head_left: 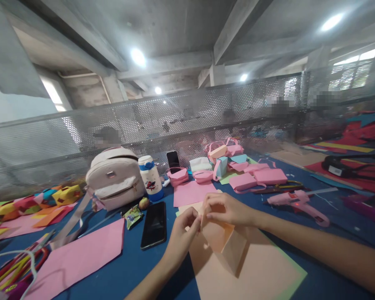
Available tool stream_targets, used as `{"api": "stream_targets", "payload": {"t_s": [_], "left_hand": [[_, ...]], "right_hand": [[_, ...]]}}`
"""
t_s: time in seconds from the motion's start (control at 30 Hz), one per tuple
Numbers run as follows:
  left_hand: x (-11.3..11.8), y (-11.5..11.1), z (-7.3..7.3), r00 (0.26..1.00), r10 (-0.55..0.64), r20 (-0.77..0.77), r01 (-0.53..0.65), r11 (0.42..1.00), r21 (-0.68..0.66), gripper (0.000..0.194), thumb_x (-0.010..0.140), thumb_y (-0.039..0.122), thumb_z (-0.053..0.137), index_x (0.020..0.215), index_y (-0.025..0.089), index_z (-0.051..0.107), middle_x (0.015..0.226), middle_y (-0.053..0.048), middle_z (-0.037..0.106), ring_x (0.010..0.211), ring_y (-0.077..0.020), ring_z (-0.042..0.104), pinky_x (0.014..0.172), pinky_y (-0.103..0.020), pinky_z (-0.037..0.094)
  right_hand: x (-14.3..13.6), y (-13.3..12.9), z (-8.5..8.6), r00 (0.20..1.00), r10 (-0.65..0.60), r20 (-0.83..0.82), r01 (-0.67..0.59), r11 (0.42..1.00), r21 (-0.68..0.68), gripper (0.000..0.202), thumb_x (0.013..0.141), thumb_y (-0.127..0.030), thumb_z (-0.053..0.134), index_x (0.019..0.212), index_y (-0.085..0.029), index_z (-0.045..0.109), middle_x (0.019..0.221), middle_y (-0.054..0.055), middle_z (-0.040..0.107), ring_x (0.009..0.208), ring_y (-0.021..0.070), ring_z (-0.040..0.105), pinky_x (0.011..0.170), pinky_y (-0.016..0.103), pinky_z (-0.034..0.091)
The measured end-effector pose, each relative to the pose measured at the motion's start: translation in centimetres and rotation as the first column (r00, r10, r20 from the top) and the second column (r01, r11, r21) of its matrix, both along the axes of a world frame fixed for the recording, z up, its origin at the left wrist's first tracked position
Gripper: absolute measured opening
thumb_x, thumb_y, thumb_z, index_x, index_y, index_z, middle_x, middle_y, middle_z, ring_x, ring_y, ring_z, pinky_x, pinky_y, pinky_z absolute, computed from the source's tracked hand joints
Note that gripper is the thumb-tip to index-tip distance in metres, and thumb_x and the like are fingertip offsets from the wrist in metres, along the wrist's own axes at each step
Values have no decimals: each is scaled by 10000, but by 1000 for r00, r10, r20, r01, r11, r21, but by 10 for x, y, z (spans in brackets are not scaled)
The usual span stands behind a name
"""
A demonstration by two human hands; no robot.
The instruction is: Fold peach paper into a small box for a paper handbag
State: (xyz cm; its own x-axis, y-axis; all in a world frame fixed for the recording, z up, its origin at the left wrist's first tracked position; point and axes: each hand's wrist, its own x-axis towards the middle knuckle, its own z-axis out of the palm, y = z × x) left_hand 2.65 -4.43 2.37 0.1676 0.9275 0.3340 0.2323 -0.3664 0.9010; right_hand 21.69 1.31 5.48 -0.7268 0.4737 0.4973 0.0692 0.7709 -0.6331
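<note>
Blue table (106, 275) beneath concrete beams (234, 31)

On my feed, the near box (234, 252) is matt paper, the phone (153, 225) to its left glossy. Far off I see a perforated metal screen (137, 121); at right, a smooth plastic glue gun (295, 199).

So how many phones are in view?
2: a flat-lying phone near the left hand; an upright phone, its base hidden by a pink pouch. Others may be hidden.

Concrete beams (237, 28), a perforated metal partition (193, 118) and a pink glue gun (295, 201) show a craft workshop.
</note>
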Motion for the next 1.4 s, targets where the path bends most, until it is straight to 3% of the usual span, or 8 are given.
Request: {"api": "stream_targets", "payload": {"t_s": [0.23,0.47,0.7,1.4], "left_hand": [[-3,2,4,999,37,-4,-37,999,8,387,824,469,632,608,176,499,564,26,483,543,-119,440,554,-225,323],[-3,-3,6,997,47,-56,-43,997,57,425,877,520,561,631,178,495,598,15,477,587,-138,443,592,-237,334],[-3,-7,7,994,77,-81,-68,992,105,415,920,480,519,633,183,473,617,12,465,619,-144,429,606,-242,323],[-1,-9,14,979,133,-152,-111,983,147,381,934,422,466,629,195,442,607,23,448,597,-140,413,585,-246,306]], "right_hand": [[0,0,1,1000,0,-3,0,1000,-6,135,892,-267,649,828,-157,694,890,45,620,843,183,595,803,308,460],[-1,-1,3,1000,-4,7,4,1000,0,159,898,-285,640,820,-156,689,881,44,612,829,181,586,795,306,456],[-3,0,-3,1000,19,-6,-19,1000,-17,131,891,-266,641,832,-160,690,895,47,614,838,184,589,787,304,455],[-5,-8,0,1000,26,-7,-26,999,-38,99,874,-236,646,803,-170,670,882,41,625,836,186,587,800,313,457]]}}
